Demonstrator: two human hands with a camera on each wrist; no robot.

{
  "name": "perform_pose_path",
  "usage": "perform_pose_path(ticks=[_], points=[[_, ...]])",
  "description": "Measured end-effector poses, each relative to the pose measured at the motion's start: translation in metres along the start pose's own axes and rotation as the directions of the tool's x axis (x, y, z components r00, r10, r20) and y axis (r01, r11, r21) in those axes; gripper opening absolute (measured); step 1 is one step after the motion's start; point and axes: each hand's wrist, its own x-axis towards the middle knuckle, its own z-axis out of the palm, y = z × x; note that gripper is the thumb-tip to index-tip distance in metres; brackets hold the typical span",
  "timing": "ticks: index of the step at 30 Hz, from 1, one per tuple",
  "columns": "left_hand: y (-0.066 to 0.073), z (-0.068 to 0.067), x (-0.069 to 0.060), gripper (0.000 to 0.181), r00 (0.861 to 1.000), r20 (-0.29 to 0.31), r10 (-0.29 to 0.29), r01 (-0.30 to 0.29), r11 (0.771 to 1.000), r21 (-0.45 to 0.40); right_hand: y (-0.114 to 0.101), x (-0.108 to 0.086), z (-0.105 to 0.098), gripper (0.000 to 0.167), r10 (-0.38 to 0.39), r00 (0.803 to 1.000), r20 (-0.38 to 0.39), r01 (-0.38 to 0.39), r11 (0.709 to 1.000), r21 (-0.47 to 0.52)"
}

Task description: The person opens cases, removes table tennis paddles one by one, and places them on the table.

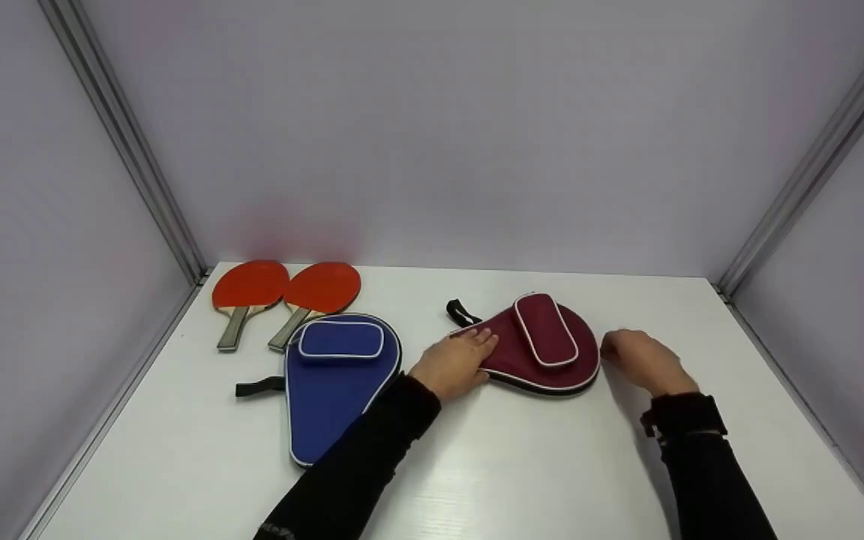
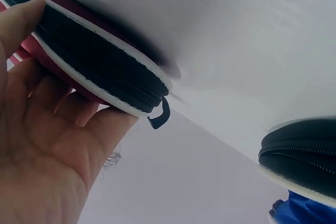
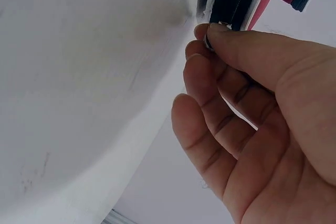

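A maroon table tennis paddle case (image 1: 499,349) with white piping and a small raised pocket lies on the table. My left hand (image 1: 458,364) holds its narrow end, fingers over the top and thumb against the black zippered side (image 2: 100,51). At the case's rounded right end, my right hand (image 1: 646,361) pinches the zipper pull (image 3: 209,44) between thumb and index finger. The pull is mostly hidden by the fingertips. The remaining right fingers are bent. A black wrist loop (image 1: 462,313) sticks out from the narrow end.
A blue paddle case (image 1: 331,397) lies left of the maroon one, partly behind my left sleeve, its black loop (image 1: 259,386) pointing left. Two red paddles (image 1: 252,283) lie at the back left, handles toward me. Pale walls enclose the white table (image 1: 522,465).
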Motion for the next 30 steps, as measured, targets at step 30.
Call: perform_pose_path(ticks=[30], points=[[-0.024, 0.042, 0.061, 0.076, 0.995, -0.068, -0.075, 0.086, 0.979, 0.185, -0.026, 0.001, 0.002, 0.012, -0.079, 0.997, 0.024, 0.079, 0.997, 0.017]])
